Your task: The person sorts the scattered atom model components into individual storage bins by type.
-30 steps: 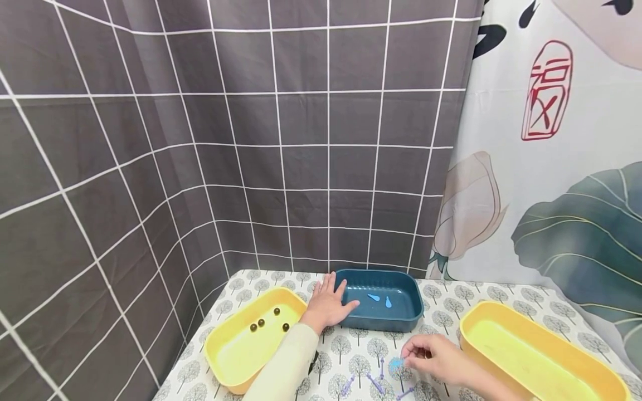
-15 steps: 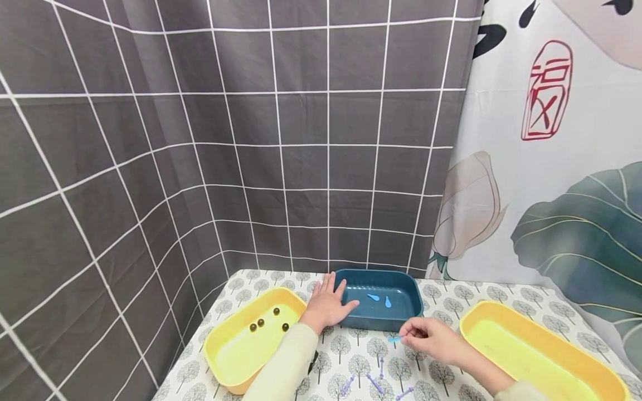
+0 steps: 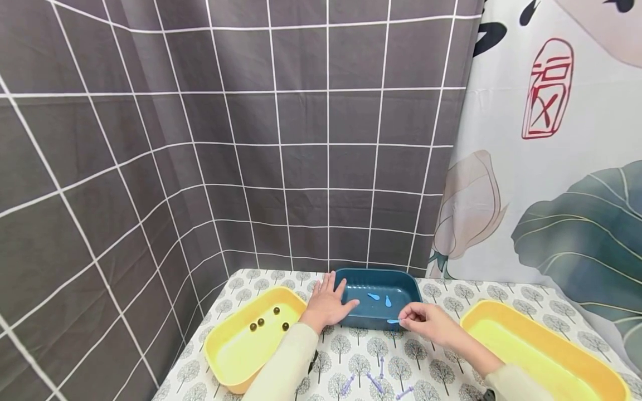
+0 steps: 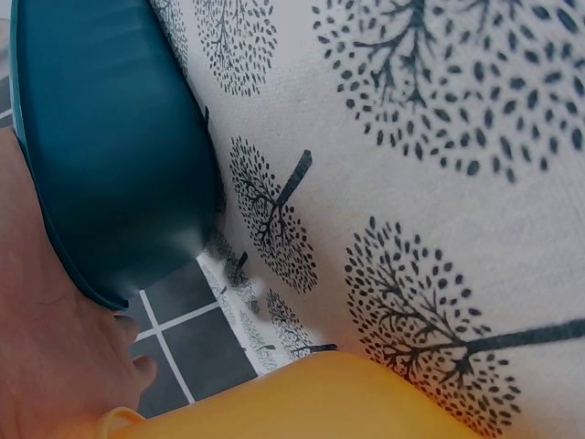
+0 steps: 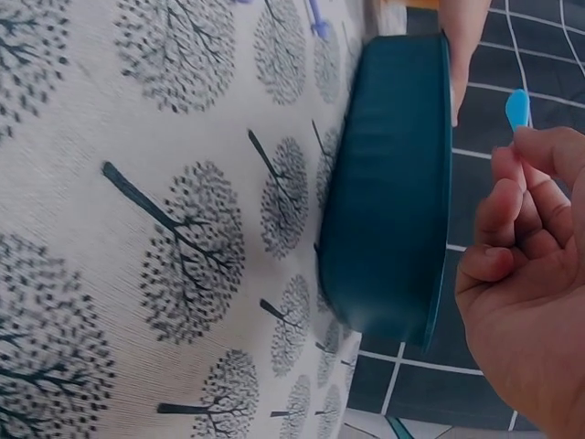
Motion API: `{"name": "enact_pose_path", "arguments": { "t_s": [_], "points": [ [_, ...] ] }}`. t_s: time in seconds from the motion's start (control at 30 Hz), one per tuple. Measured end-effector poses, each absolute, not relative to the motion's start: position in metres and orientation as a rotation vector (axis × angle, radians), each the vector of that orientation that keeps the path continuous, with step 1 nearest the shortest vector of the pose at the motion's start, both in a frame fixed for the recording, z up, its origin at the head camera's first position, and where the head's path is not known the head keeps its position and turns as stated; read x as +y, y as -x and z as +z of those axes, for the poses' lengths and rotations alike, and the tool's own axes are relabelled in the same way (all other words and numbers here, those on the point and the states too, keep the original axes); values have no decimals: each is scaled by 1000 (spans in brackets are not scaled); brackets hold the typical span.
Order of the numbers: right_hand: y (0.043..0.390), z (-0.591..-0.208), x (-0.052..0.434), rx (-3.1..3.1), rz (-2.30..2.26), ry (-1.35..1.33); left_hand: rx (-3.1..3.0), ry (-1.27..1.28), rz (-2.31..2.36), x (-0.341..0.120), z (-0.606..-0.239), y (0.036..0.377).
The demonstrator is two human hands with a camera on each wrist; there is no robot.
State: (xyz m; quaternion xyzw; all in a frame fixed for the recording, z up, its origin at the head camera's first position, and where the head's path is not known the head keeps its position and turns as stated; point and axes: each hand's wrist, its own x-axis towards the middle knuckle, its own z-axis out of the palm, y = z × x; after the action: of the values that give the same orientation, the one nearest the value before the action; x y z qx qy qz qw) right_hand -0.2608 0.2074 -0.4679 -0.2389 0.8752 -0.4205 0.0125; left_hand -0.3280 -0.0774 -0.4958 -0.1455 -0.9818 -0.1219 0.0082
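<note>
A dark teal basin stands at the back of the table, with two small blue spoon-shaped pieces lying in it. My left hand rests over its left rim, fingers straight and spread; the left wrist view shows the hand against the basin's edge. Between thumb and fingertips, my right hand pinches another blue spoon-shaped piece by its thin end, the rounded end pointing outward. That hand is at the basin's front right corner, and the piece overlaps the front wall in the head view.
Several purple stick-like pieces lie on the tree-print tablecloth in front. A yellow basin with several dark balls stands at left. Another yellow basin is at right, beside my right forearm.
My right hand has lifted the blue spoon-shaped piece from near the purple pieces and moved it away from me, up to the teal basin's front edge. My left hand has stayed put.
</note>
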Motion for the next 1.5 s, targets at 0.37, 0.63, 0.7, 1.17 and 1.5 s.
{"name": "enact_pose_path", "arguments": {
  "t_s": [0.37, 0.63, 0.7, 1.17, 1.5],
  "points": [
    [280, -461, 207, 2804, -1295, 678, -3076, 451, -385, -77, -494, 327],
    [293, -457, 208, 2786, -1383, 611, -3076, 450, -370, -77, -497, 331],
    [296, -457, 208, 2788, -1401, 562, -3074, 451, -370, -77, -497, 331],
    [314, -458, 210, 2867, -1399, 387, -3063, 462, -375, -78, -497, 328],
    [326, -457, 210, 2931, -1343, 348, -3070, 456, -374, -77, -492, 325]
  ]
}}
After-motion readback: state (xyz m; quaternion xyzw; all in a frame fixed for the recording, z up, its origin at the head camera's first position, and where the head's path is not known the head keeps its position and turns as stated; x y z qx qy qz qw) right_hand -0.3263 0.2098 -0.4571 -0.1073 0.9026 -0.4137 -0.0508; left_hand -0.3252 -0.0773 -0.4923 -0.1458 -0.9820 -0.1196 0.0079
